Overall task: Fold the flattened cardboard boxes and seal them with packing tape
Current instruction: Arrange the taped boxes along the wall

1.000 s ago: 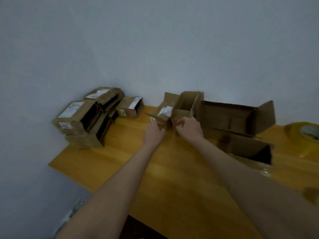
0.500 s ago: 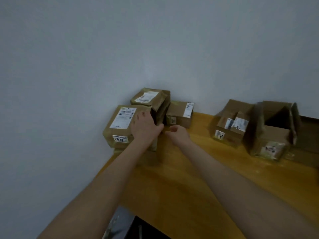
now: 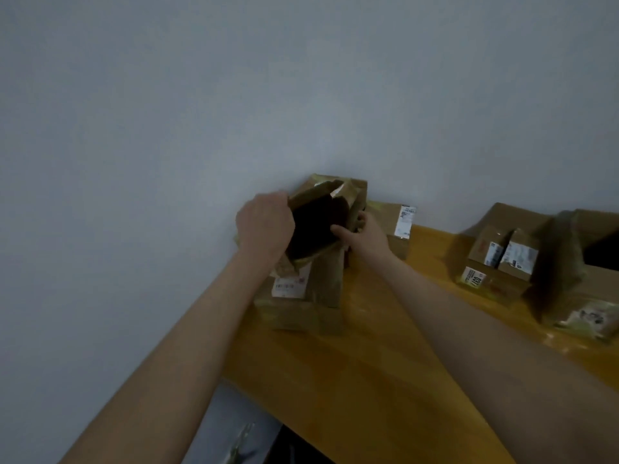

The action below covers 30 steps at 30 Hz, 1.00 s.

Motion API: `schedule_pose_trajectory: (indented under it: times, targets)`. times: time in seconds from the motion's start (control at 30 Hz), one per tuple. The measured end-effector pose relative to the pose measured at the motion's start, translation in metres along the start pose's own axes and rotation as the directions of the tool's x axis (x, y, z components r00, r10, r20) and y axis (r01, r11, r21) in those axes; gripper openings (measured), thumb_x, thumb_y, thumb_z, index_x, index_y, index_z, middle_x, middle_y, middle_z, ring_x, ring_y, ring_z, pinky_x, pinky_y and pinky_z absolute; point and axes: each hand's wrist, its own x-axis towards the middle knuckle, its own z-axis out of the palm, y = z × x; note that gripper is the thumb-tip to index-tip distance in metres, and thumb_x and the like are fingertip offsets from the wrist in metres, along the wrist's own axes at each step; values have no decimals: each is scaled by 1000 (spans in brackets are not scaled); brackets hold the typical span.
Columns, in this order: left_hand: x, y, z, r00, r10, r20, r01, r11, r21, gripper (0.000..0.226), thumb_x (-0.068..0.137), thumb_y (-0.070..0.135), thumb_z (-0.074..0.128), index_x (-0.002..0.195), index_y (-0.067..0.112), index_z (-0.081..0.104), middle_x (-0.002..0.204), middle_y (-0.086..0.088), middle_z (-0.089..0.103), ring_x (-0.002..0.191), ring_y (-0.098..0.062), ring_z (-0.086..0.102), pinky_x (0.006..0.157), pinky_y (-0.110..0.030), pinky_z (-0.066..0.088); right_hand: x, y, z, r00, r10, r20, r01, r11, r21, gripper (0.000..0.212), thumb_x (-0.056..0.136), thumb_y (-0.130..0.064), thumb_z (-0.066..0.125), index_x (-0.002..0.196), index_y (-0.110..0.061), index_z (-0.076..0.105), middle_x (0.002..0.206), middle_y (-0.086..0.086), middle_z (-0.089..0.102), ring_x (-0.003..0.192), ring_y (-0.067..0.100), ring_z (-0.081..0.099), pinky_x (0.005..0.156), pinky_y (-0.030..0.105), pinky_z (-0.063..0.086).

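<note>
Two hands on one carton: the top box [image 3: 315, 226] sits tipped on the stack [image 3: 301, 296] at the desk's far left corner, hard against the wall [image 3: 201, 128], its dark mouth turned toward me. Left hand [image 3: 264, 226] curls over the left rim, fingertips hooked inside and out of sight. Right hand [image 3: 365, 234] cups the right side, thumb at the edge of the opening, fingers wrapped behind. My read: the step is getting this box off the stack and squared open. To do it well I'd grip the walls rather than the loose flap, lift clear of the cartons beneath before drawing toward the desk's [image 3: 368, 380] near edge, then press opposite corners so it squares without skewing. Outward along the back edge: a small labelled box [image 3: 395, 226] just beside the right hand, a pair of small boxes [image 3: 499, 262] well apart to the right, and a large open box [image 3: 576, 279] cut off at the frame's right side. Light is dim. I can't tell whether the top box's bottom flaps are closed or how many cartons make up the stack, and the labels are unreadable. No packing tape shows.
</note>
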Motion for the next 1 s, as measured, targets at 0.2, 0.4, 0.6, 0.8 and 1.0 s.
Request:
schedule_pose_trajectory:
  times: [0.2,0.4,0.6,0.8,1.0]
  targets:
    - [26,28,-31,996,86,35,-72,956,-285,33,93,11,44,118,16,66,108,-7,67,94,-22,62,75,-29,47,-1,-23,-60,962,-73,-263,33,988,-153,21,97,-30,53,103,-18,68,95,0,67,86,16,60,75,31,50]
    - [6,100,15,961,170,217,1,784,-620,32,90,9,55,120,13,64,118,-6,65,111,-21,58,93,-28,42,-43,17,-152,847,97,-523,-262,932,-251,31,95,-24,49,73,-11,66,69,6,62,64,21,57,53,28,44]
    - [-50,177,70,774,171,609,309,738,-600,39,89,16,62,125,6,51,118,-9,59,101,-24,58,86,-36,50,-105,71,-225,766,213,-607,-398,899,-186,31,95,-28,53,70,-12,64,64,4,61,58,19,58,54,31,50]
    - [-98,246,72,622,254,740,243,836,-492,10,88,15,62,93,10,54,95,-10,62,81,-20,63,67,-31,57,-158,115,-296,736,281,-616,-438,891,-118,25,94,-28,56,76,-13,64,74,6,68,68,19,69,69,35,60]
    - [-115,312,35,709,252,659,-26,943,-332,7,91,13,58,85,10,57,78,-5,58,68,-14,57,52,-21,41,-196,146,-362,800,240,-551,-334,940,-76,20,92,-22,58,73,-16,63,71,4,67,67,20,69,69,38,61]
